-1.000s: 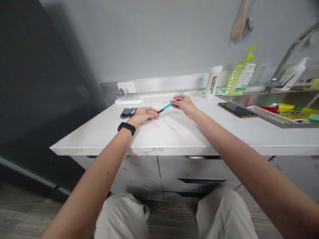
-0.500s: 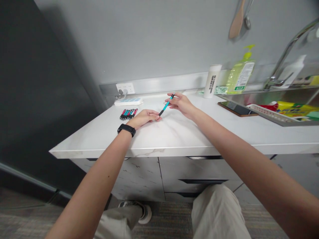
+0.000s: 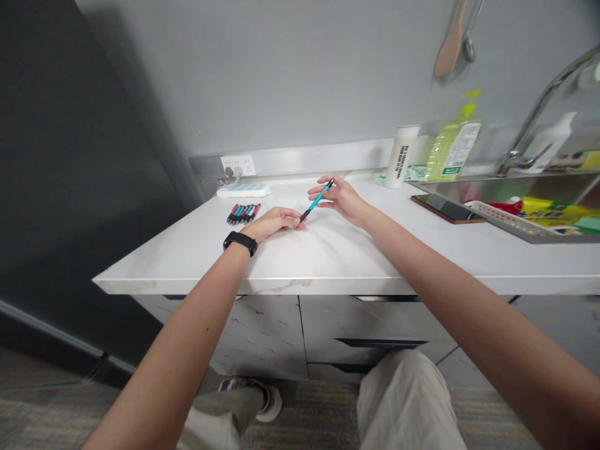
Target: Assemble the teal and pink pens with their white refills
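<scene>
A teal pen [image 3: 315,202] with a black grip slants between my hands above the white countertop [image 3: 347,250]. My left hand [image 3: 275,221] has its thumb and fingers closed on the lower, tip end. My right hand [image 3: 344,197] holds the upper barrel near the black top, its other fingers fanned out. Part of the pen's tip is hidden by the left fingers. Left of my left hand, several pens [image 3: 243,214] in pink, teal and white with black grips lie in a row.
Behind the pens sit a power strip [image 3: 244,190] and a wall socket [image 3: 238,165]. To the right stand a white bottle [image 3: 402,156] and a yellow-green soap bottle [image 3: 454,145]. A phone [image 3: 449,208] lies by the sink [image 3: 557,187], near a faucet [image 3: 534,112].
The pen has tilted a little flatter between the hands, its top shifting slightly right. Both hands keep their hold, and the whole view has shifted a little.
</scene>
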Demonstrator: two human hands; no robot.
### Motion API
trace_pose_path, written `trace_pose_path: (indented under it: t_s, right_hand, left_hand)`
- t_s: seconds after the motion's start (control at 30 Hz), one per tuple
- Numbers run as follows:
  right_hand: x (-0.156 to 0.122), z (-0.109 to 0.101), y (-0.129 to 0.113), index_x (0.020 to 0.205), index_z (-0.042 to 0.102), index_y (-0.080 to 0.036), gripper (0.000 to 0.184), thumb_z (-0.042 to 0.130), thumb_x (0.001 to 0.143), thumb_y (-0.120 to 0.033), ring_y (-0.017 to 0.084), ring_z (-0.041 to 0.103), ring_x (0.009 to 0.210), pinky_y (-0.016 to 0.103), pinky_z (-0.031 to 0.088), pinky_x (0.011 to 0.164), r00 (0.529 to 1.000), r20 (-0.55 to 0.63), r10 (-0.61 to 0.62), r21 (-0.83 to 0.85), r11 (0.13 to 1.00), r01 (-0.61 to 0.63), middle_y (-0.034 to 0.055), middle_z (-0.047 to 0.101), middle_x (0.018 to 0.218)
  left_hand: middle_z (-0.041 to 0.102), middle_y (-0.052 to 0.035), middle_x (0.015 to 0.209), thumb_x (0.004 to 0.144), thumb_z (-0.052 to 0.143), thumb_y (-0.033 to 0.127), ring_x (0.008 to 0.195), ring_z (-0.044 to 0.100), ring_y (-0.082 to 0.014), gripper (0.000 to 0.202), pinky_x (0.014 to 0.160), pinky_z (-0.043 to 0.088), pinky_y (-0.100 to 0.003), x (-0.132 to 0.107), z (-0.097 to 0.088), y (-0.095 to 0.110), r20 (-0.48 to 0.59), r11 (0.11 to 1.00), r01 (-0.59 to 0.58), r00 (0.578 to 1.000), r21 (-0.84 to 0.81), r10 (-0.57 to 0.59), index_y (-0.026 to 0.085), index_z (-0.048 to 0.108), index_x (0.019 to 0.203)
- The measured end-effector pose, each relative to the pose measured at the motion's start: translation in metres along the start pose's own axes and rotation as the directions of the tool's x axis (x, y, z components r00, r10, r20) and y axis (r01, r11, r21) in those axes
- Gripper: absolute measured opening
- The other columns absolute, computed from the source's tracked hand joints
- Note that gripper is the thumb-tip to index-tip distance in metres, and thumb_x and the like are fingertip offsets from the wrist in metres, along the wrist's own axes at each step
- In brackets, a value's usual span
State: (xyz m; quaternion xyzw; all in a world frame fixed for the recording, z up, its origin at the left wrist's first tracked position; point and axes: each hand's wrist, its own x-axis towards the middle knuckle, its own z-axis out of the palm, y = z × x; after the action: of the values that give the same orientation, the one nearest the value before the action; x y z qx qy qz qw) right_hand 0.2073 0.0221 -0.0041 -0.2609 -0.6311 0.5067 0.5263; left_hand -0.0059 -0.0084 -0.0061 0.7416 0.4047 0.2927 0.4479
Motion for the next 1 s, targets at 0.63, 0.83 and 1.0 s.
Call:
trace_pose_path:
  t_s: [0.63,0.83,1.0]
  right_hand:
    - [0.005,-0.002,0.003,0.092,0.053,-0.022,0.026,0.069,0.071,-0.024,0.012,0.063,0.072,0.024,0.054,0.061,0.986,-0.160,-0.036,-0.277,0.961,-0.009,-0.0021,0.059,0.079]
    - [0.003,-0.003,0.001,0.085,0.056,-0.020,0.020,0.070,0.074,-0.029,0.011,0.062,0.066,0.024,0.054,0.059,0.977,-0.211,0.000,-0.294,0.954,-0.064,-0.0012,0.060,0.073]
    - [0.001,-0.002,-0.001,0.085,0.056,-0.019,0.018,0.068,0.075,-0.026,0.010,0.062,0.064,0.021,0.051,0.055,0.975,-0.219,0.022,-0.285,0.955,-0.085,-0.0004,0.062,0.072]
  left_hand:
    - [0.070,-0.0059,0.080,0.067,0.071,0.023,0.075,0.061,-0.0136,0.021,0.078,0.043,-0.029,0.007,-0.001,-0.006,-0.108,0.993,0.007,0.994,-0.117,-0.020,0.013,0.066,0.085]
    - [0.069,-0.0054,0.080,0.068,0.071,0.023,0.073,0.060,-0.0120,0.023,0.071,0.042,-0.026,0.010,-0.002,-0.011,-0.149,0.989,0.012,0.988,-0.150,-0.035,0.013,0.065,0.087]
    - [0.069,-0.0060,0.082,0.069,0.070,0.022,0.073,0.060,-0.0123,0.021,0.071,0.042,-0.026,0.010,-0.003,-0.011,-0.142,0.989,0.017,0.989,-0.148,-0.038,0.013,0.065,0.086]
